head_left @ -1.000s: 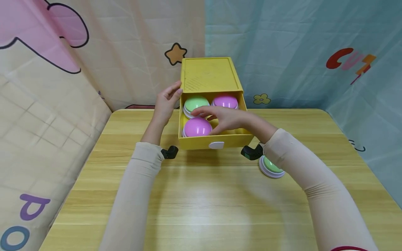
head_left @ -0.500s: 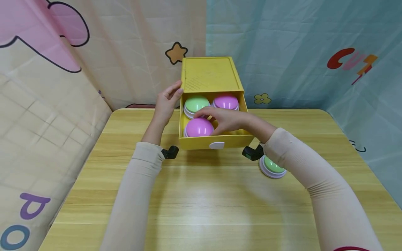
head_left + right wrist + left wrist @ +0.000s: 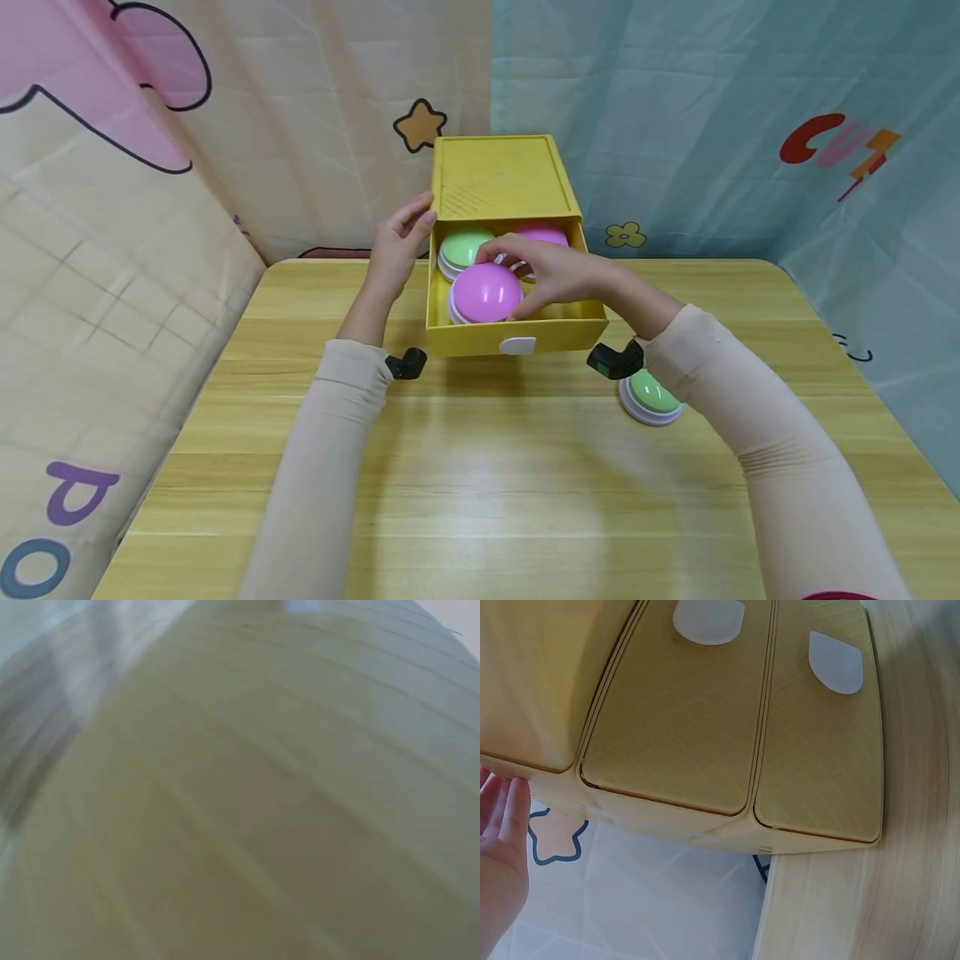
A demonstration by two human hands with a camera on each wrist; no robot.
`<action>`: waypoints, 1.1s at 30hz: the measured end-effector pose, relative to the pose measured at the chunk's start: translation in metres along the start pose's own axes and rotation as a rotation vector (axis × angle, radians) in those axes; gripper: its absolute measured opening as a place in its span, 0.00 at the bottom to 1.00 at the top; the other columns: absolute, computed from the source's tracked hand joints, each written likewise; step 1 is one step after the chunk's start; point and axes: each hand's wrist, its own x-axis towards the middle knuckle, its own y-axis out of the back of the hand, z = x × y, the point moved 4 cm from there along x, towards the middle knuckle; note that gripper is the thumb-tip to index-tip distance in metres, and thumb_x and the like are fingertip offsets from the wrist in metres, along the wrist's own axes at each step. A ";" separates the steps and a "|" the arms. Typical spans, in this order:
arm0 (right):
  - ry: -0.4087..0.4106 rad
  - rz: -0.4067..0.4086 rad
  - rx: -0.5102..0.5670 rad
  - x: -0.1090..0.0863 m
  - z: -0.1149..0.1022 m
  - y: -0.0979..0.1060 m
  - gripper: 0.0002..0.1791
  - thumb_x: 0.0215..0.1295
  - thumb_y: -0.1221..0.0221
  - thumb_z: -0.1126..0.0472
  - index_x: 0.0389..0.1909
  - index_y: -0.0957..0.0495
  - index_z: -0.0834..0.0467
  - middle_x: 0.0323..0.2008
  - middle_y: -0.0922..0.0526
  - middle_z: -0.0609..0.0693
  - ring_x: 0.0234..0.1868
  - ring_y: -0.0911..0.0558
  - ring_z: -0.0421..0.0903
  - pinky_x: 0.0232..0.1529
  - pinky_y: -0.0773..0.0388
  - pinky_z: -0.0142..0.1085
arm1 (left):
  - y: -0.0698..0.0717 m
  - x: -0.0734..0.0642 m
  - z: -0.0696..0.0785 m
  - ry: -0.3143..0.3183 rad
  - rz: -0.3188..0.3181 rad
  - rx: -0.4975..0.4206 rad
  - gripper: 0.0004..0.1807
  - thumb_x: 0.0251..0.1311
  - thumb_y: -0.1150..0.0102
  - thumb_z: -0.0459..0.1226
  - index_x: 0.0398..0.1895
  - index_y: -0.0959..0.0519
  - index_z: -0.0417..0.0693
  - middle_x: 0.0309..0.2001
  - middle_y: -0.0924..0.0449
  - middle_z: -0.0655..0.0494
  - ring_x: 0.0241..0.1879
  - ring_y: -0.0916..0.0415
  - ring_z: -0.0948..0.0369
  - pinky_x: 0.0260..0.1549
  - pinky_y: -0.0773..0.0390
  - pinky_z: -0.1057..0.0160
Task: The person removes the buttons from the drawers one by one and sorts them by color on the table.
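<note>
My right hand (image 3: 566, 271) grips a pink domed push-button (image 3: 487, 293) with a white base, fingers behind it and thumb at its near right side. The button is tilted and raised within the pulled-out top drawer (image 3: 442, 340) of a yellow drawer unit (image 3: 504, 177). Behind it in the drawer sit a green button (image 3: 463, 247) and a second pink button (image 3: 551, 234), partly covered by the right hand. My left hand (image 3: 397, 246) rests against the unit's left side; its straight fingers (image 3: 514, 814) touch that side in the left wrist view.
Another green button (image 3: 651, 396) lies on the wooden table (image 3: 480, 483), right of the drawer, partly behind the right sleeve. Below the drawer, two shut drawers with white handles (image 3: 836, 664) show in the left wrist view. Curtains (image 3: 675, 125) hang behind. The right wrist view is blurred.
My right hand has gripped the pink button and shifted it right and upward from the drawer's front left corner. My left hand stays on the unit's side.
</note>
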 end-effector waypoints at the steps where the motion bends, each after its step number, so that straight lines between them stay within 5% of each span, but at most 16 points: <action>1: 0.005 0.010 0.010 -0.003 -0.002 0.003 0.39 0.43 0.29 0.61 0.56 0.37 0.61 0.51 0.33 0.50 0.51 0.33 0.47 0.53 0.32 0.39 | 0.000 0.000 0.000 0.001 0.000 0.001 0.23 0.59 0.45 0.37 0.57 0.30 0.37 0.59 0.33 0.52 0.57 0.36 0.63 0.53 0.34 0.70; 9: 0.055 0.108 0.024 -0.035 -0.019 0.030 0.40 0.38 0.27 0.64 0.55 0.36 0.61 0.51 0.33 0.49 0.52 0.33 0.47 0.53 0.31 0.39 | 0.001 0.000 0.001 0.004 -0.007 0.002 0.23 0.59 0.46 0.38 0.57 0.30 0.38 0.60 0.34 0.52 0.58 0.37 0.63 0.53 0.35 0.70; 17: 0.037 0.195 -0.043 -0.095 -0.025 0.047 0.40 0.39 0.30 0.73 0.57 0.38 0.64 0.51 0.35 0.51 0.52 0.33 0.47 0.52 0.32 0.30 | 0.001 0.000 0.003 0.017 -0.015 -0.005 0.23 0.59 0.46 0.36 0.58 0.31 0.37 0.60 0.34 0.52 0.58 0.37 0.63 0.54 0.35 0.70; 25: 0.062 0.261 -0.070 -0.170 -0.013 0.032 0.45 0.32 0.30 0.78 0.57 0.38 0.66 0.51 0.34 0.54 0.51 0.32 0.45 0.49 0.31 0.24 | 0.001 0.000 0.003 0.020 -0.016 0.001 0.23 0.59 0.46 0.36 0.58 0.31 0.37 0.61 0.35 0.51 0.59 0.38 0.62 0.54 0.35 0.70; 33: -0.018 0.361 -0.014 -0.235 0.012 -0.003 0.45 0.29 0.31 0.82 0.56 0.38 0.70 0.50 0.33 0.57 0.50 0.33 0.46 0.49 0.32 0.24 | 0.000 -0.002 0.002 0.002 -0.005 -0.001 0.23 0.59 0.45 0.38 0.57 0.30 0.38 0.60 0.33 0.52 0.58 0.37 0.63 0.53 0.34 0.70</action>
